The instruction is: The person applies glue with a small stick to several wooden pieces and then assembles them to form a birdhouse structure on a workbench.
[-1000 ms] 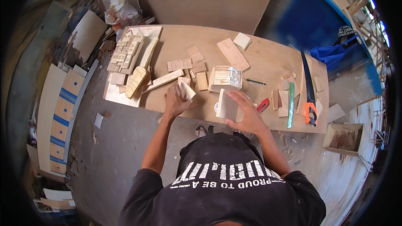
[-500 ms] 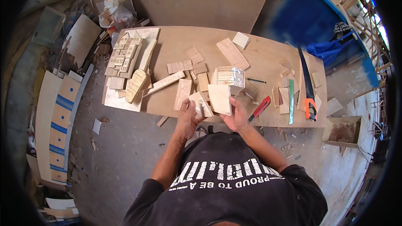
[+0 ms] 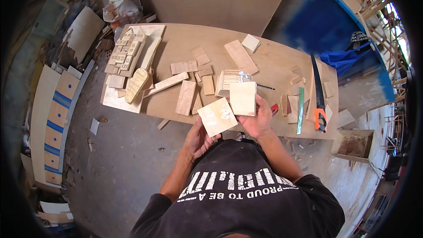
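My left hand [image 3: 200, 140] grips a square wooden piece [image 3: 216, 122] by its lower edge, fingers beneath it. White glue-like smears mark the face turned up toward me. In my right hand [image 3: 260, 119] is a pale, smooth wooden block [image 3: 243, 97], thumb along its right side. The two pieces are close together over the table's near edge; whether they touch I cannot tell. Just beyond them a ridged wooden block [image 3: 223, 83] with a shiny patch on top is partly hidden. A red utility knife [image 3: 274, 109] shows only in part beside my right hand.
On the table [image 3: 176, 44] lie wooden offcuts [image 3: 186, 97], a carved house model [image 3: 128, 53] at left and an oval wooden piece [image 3: 137, 84]. A dark pen [image 3: 266, 87], a green strip [image 3: 300, 110] and an orange-handled saw [image 3: 320, 117] lie right. A box [image 3: 354, 144] stands beyond.
The square piece in my left hand has turned so its smeared face shows more fully. My right hand has shifted slightly right with the block, now covering much of the knife.
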`<state>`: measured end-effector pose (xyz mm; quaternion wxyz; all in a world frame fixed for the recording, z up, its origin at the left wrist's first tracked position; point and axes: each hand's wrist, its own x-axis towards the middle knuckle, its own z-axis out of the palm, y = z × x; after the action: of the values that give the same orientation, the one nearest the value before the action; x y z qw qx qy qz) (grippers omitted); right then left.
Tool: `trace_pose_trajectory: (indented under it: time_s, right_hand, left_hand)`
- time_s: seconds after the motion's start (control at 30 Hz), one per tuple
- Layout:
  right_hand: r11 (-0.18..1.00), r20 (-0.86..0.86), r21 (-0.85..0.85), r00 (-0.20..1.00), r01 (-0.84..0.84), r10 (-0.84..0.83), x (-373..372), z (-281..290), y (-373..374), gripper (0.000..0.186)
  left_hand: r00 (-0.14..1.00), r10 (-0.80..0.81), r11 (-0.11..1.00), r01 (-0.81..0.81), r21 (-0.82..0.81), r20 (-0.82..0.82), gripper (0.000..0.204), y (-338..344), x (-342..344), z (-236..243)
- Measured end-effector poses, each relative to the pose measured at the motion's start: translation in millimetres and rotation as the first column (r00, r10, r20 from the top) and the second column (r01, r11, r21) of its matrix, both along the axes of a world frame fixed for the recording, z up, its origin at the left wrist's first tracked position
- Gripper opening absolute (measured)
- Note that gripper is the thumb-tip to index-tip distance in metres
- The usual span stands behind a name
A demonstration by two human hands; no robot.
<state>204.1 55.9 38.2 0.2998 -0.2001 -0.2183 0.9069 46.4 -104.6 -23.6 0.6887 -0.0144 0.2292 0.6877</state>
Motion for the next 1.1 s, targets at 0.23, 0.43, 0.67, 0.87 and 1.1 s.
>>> trace_pose_trajectory:
  time_s: [0.23,0.43,0.67,0.87,1.1]
  right_hand:
    - [0.995,0.074,0.099,0.997,-0.015,0.008,16.6,5.1,9.7,0.056]
    - [0.982,0.107,0.189,0.994,-0.005,-0.016,27.2,14.9,12.0,0.054]
    - [0.772,0.420,0.611,0.899,-0.178,-0.124,58.2,44.5,22.6,0.068]
    - [0.178,0.462,0.886,0.841,-0.428,-0.280,71.1,65.3,16.9,0.072]
    - [-0.078,0.423,0.877,0.839,-0.474,-0.341,75.5,77.5,26.5,0.068]
  left_hand:
    - [0.987,-0.031,0.993,0.012,0.118,0.159,0.068,19.0,18.8,7.1]
    - [0.996,-0.072,0.984,0.063,0.169,0.051,0.081,29.5,32.8,21.5]
    - [0.963,0.033,0.977,0.024,0.210,-0.266,0.104,36.7,38.7,46.8]
    - [0.702,0.121,0.952,0.119,0.283,-0.702,0.099,49.6,23.3,60.7]
    - [0.475,0.094,0.945,0.234,0.229,-0.875,0.091,52.2,15.2,80.2]
